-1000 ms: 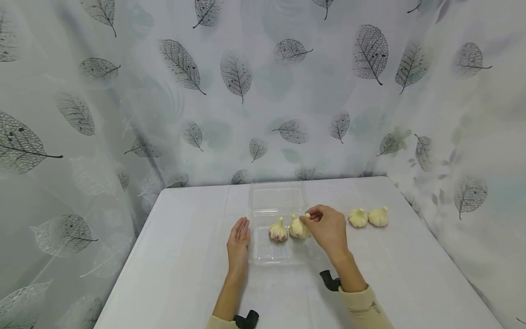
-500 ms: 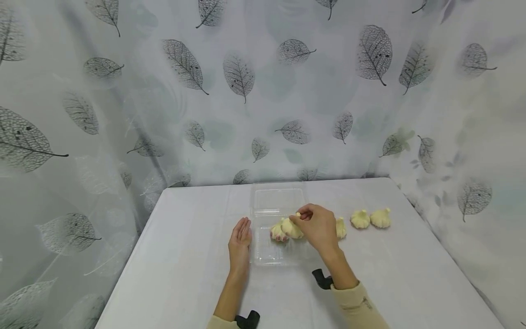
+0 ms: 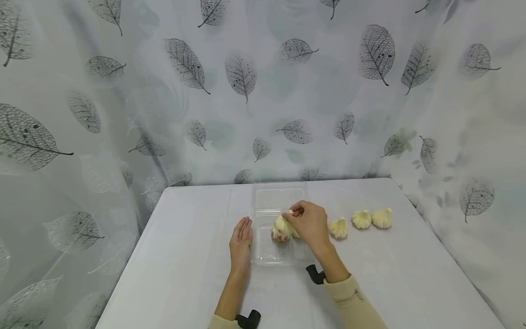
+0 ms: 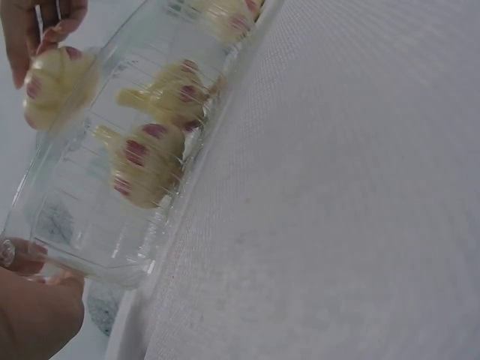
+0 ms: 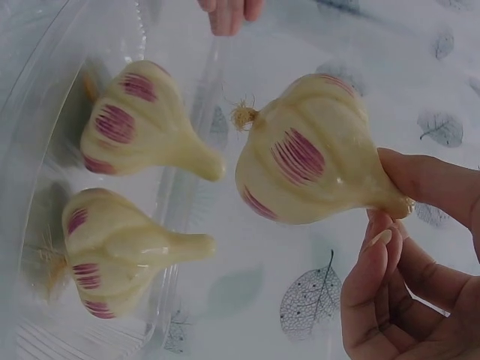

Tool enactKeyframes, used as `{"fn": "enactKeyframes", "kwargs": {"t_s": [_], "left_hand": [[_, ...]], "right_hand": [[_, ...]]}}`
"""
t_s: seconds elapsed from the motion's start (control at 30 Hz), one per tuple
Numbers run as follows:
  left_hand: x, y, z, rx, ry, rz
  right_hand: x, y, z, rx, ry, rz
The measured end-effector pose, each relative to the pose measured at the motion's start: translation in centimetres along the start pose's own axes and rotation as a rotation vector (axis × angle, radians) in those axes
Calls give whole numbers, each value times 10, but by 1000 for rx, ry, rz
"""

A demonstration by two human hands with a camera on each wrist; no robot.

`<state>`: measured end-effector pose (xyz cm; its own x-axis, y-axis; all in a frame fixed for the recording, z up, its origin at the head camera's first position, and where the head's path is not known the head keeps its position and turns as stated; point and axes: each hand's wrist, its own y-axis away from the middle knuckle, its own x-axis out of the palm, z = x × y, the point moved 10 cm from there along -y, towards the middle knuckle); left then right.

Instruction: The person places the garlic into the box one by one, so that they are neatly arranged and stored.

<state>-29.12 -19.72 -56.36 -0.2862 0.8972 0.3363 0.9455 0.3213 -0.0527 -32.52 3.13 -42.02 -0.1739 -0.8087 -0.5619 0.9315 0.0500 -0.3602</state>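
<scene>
While in fingers point(image 5: 431, 180), garlic point(image 5: 307, 154) farther left.

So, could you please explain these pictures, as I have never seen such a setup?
There is no machine: a person works bare-handed. The wide picture is from a camera on the head, the close ones from a camera on each wrist. On the white table are an open, clear plastic container with two garlic bulbs inside and, to its right, three loose bulbs. The right hand pinches another bulb by its stem; the left hand is at the container's left side.
</scene>
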Motion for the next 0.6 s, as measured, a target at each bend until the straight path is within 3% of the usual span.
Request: {"fn": "enactKeyframes", "kwargs": {"t_s": [0.33, 0.6], "left_hand": [[0, 0, -2, 23, -26, 7], [0, -2, -1, 20, 25, 7]], "right_hand": [[18, -6, 3, 0, 9, 28], [37, -10, 1, 15, 22, 64]]}}
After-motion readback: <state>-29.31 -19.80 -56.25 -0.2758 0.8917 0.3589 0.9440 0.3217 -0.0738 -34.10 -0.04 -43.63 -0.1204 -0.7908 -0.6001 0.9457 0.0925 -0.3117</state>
